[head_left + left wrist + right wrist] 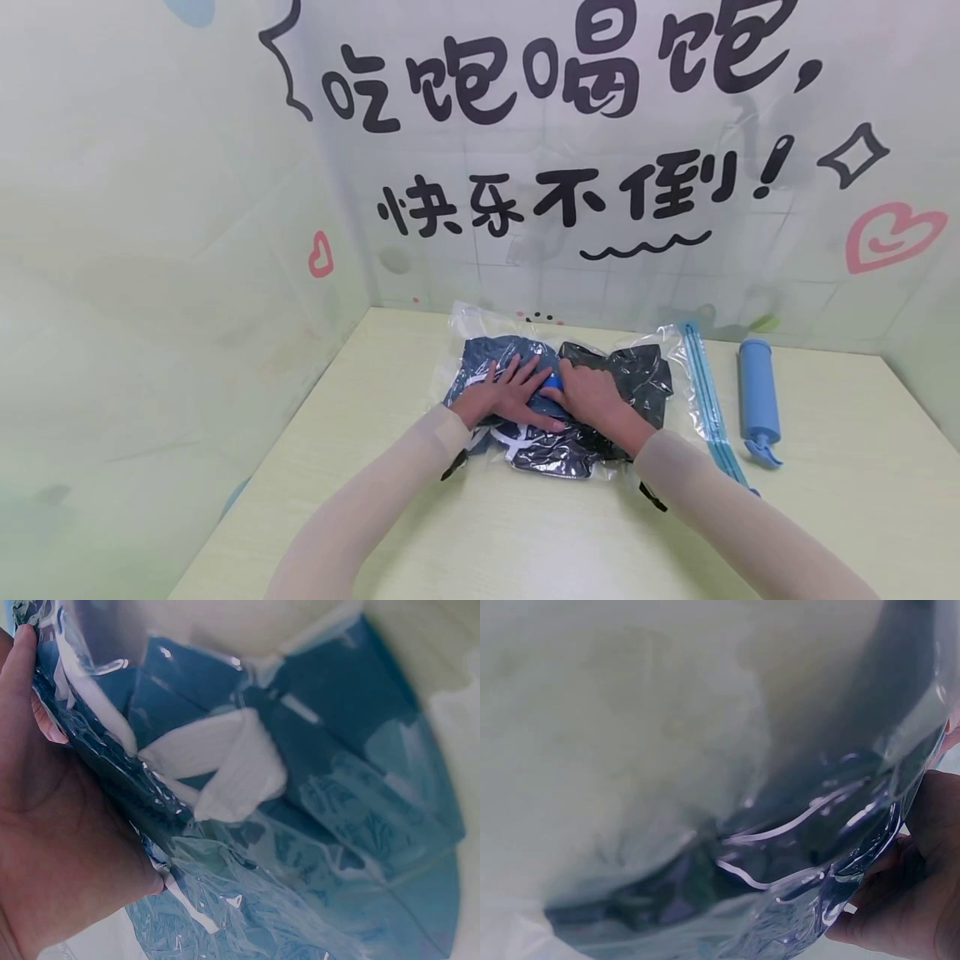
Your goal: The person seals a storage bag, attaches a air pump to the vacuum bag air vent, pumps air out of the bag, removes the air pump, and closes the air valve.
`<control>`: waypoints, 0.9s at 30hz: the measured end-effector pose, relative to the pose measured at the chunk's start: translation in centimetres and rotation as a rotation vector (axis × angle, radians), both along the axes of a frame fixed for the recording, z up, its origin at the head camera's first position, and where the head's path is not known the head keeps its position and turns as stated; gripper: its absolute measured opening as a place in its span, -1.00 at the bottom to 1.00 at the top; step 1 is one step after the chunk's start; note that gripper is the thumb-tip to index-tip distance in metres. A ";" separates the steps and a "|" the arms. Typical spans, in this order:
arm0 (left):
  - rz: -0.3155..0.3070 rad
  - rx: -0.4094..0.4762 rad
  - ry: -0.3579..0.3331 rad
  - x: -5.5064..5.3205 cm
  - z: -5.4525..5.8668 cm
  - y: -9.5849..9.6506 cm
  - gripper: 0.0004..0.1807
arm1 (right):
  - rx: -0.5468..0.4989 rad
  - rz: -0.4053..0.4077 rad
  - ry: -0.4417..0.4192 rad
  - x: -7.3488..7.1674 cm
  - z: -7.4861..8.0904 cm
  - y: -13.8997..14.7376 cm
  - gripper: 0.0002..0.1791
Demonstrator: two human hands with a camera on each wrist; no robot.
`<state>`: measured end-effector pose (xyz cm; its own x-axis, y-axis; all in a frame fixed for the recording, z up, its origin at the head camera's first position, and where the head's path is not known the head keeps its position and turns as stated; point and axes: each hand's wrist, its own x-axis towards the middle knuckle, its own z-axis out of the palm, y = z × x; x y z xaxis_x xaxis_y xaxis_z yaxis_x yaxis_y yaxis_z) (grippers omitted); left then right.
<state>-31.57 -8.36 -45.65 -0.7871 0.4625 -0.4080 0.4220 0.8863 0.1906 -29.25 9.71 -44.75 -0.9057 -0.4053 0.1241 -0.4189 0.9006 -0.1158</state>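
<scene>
A clear plastic vacuum storage bag (678,392) lies on the table with folded dark blue and black clothes (633,375) inside. My left hand (513,400) rests on the bag with its fingers spread over the blue cloth. My right hand (596,396), fingers curled, grips at a small blue valve cap (553,381) in the middle of the bag, partly covered by the hands. In the left wrist view, the left palm (67,832) lies beside the shiny film and a white strap (247,772). The right wrist view has the right hand (915,892) at its edge.
A turquoise double zip seal (708,400) runs along the bag's right end. Right of it lies a blue hand pump (760,392) with its handle toward me. A printed backdrop (540,283) stands behind the pale table (495,542). Black strap ends (652,497) stick out near the front.
</scene>
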 end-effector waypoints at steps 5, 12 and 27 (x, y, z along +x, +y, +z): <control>0.002 0.001 0.001 0.0 -0.1 0.0 0.21 | -0.006 0.004 0.016 0.1 -0.2 0.0 -0.48; -0.009 -0.003 0.010 -0.2 -0.4 0.0 0.21 | -0.007 0.008 0.029 -0.1 -0.4 0.1 -0.47; -0.001 0.001 0.015 -0.2 -0.5 -0.1 0.22 | -0.008 0.015 -0.001 -0.3 -0.3 0.2 -0.49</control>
<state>-31.77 -8.42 -46.18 -0.7926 0.4640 -0.3955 0.4262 0.8855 0.1848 -29.52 9.90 -45.03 -0.8998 -0.4174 0.1269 -0.4319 0.8934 -0.1236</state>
